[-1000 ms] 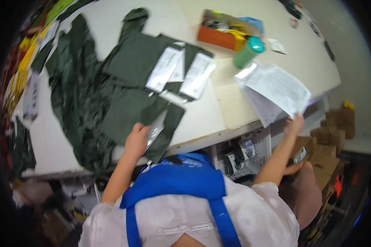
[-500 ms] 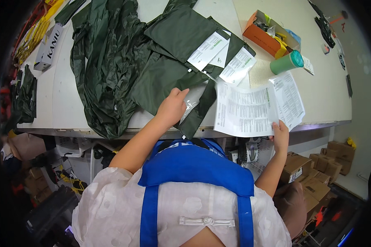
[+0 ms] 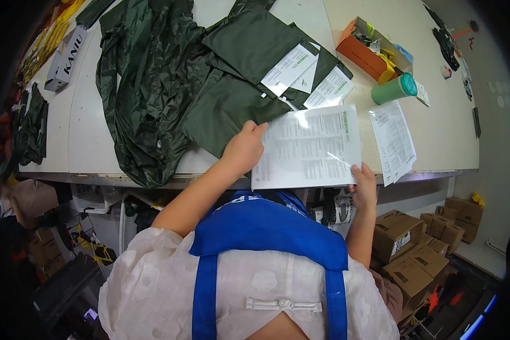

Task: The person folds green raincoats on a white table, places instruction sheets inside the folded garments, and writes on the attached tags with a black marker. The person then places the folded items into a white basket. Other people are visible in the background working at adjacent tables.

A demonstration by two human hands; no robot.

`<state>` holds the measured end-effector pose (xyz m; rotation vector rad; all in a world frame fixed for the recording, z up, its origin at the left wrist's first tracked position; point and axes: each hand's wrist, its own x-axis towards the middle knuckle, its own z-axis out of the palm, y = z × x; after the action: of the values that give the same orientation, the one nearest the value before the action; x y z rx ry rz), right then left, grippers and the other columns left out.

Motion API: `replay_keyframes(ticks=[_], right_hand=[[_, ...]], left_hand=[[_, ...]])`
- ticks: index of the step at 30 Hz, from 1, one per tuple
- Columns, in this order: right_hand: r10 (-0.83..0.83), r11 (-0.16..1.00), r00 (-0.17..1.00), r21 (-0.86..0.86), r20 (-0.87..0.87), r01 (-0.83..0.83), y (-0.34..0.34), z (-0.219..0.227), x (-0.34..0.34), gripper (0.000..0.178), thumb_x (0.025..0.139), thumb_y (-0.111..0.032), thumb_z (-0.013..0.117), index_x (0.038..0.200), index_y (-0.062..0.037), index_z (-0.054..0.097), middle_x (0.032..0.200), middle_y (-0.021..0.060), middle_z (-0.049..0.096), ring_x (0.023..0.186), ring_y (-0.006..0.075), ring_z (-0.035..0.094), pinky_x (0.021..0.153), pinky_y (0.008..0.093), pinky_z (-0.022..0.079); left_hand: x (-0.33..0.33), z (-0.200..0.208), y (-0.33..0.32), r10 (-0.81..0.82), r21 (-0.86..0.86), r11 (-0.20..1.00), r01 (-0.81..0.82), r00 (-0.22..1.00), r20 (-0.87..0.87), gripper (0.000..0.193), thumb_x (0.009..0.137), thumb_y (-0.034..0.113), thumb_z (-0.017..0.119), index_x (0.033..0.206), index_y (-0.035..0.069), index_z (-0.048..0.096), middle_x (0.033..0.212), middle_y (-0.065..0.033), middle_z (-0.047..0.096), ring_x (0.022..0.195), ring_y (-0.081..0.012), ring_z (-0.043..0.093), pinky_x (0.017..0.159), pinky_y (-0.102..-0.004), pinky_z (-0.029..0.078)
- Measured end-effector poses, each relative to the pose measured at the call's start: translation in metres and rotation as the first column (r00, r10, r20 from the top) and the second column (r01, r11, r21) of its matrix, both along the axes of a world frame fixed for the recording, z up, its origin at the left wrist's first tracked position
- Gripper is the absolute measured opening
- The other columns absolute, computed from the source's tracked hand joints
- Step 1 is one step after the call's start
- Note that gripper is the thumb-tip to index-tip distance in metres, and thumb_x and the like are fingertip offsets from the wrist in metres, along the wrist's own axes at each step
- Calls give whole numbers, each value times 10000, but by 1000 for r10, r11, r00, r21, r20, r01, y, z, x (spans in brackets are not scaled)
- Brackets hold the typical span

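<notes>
A white printed sheet (image 3: 309, 150) with green lettering and a glossy glare lies spread in front of me, over the near edge of the table. My right hand (image 3: 364, 182) pinches its lower right corner. At its upper left edge my left hand (image 3: 245, 148) is closed, thumb and fingers together; I cannot tell whether clear plastic is also between them. Beneath and beyond are folded dark green garments (image 3: 224, 110), with white printed cards (image 3: 289, 69) on top. To the right lies a second stack of printed sheets (image 3: 393, 141), apart from my hand.
A heap of crumpled dark green garments (image 3: 147, 96) covers the table's left part. Back right stand an orange box (image 3: 362, 54) of small items and a green cup (image 3: 392, 89) with a teal lid, tipped over. Cardboard boxes (image 3: 419, 266) sit below, right. A white box (image 3: 65, 59) stands far left.
My right hand has moved left with the printed sheet, away from the second stack. The sheet now covers the clear plastic bag beside my left hand, which has shifted slightly.
</notes>
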<state>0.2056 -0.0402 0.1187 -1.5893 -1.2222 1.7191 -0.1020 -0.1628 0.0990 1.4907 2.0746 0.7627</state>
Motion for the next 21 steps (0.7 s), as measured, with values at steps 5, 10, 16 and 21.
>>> replay_keyframes(ticks=[5, 10, 16, 21], right_hand=[[-200, 979, 958, -66, -203, 191, -26, -29, -31, 188, 939, -157, 482, 1054, -23, 549, 772, 32, 592, 530, 96, 506, 419, 210, 408], [-48, 987, 975, -157, -216, 14, -42, -32, -34, 260, 939, -187, 499, 1145, -30, 507, 872, 57, 621, 668, 149, 625, 500, 217, 519], [298, 814, 890, -395, -344, -425, -66, -53, -78, 259, 928, -109, 498, 1172, -21, 482, 972, 105, 621, 760, 190, 644, 656, 271, 557], [151, 950, 873, -177, -464, -258, -74, -36, -82, 274, 923, -105, 514, 1183, -42, 457, 1005, 96, 603, 778, 187, 636, 632, 282, 556]], left_hand=[[1, -8, -1, 2, -61, 998, -2, 1000, 9, 420, 784, 22, 517, 1202, 49, 537, 1007, -143, 511, 847, -333, 577, 727, -408, 486], [4, -5, 1, -67, 1, 998, 67, 995, 69, 394, 772, 8, 513, 1161, 47, 562, 980, -145, 524, 840, -342, 575, 724, -412, 485], [31, 6, -2, -227, 78, 973, 218, 965, 131, 405, 735, -12, 526, 1130, 60, 576, 967, -133, 535, 849, -338, 581, 719, -401, 490], [26, 41, -1, -401, 484, 776, 405, 909, -117, 416, 718, 47, 599, 1131, 95, 594, 957, -89, 567, 806, -265, 598, 656, -364, 504]])
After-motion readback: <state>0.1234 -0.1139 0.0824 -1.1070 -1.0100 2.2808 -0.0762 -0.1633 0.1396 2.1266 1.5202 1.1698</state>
